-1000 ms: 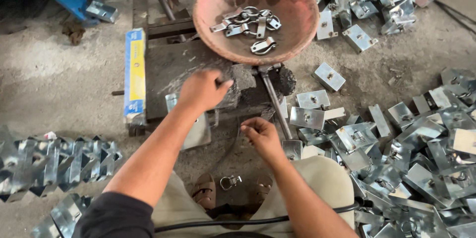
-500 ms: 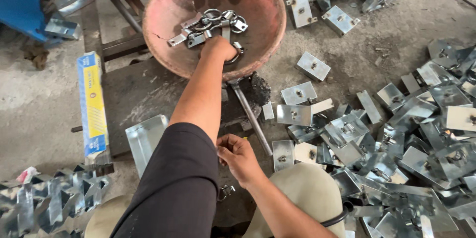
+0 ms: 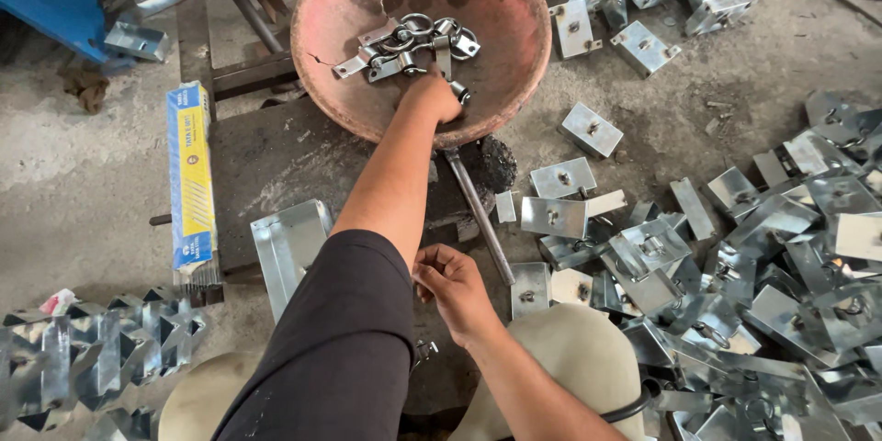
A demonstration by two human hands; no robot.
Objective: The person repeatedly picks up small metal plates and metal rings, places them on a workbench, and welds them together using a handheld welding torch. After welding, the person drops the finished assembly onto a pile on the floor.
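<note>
The left hand (image 3: 432, 95) reached far forward into the bowl (image 3: 514, 0), a wide, shallow, reddish pan with a cracked rim, and its fingers were curled down over the near edge of a pile of small metal latches (image 3: 409, 41). Whether they had closed on a piece could not be told, since the back of the hand hid the fingertips. The latches lay just beyond the knuckles, touching them or nearly so, and the heap ran crosswise, from a flat plate at its left end to ringed pieces at its right. This hand was by far the nearer to the pile. The right hand (image 3: 450, 283) rested well back, close to the person's knees, loosely curled with the thumb against the fingers; nothing could be made out in it for certain. The bowl held only that one cluster, gathered toward its middle, with bare pan all around. It sat on a dark steel slab (image 3: 266, 161), and a thin rod (image 3: 478, 216) slanted out from under its near rim toward the right hand. To the right, silvery sheet-metal boxes (image 3: 735, 248) lay scattered in a deep heap on the floor; folded bright pieces (image 3: 92, 358) were stacked at lower left, beside a long blue-and-yellow packet (image 3: 191, 184).
</note>
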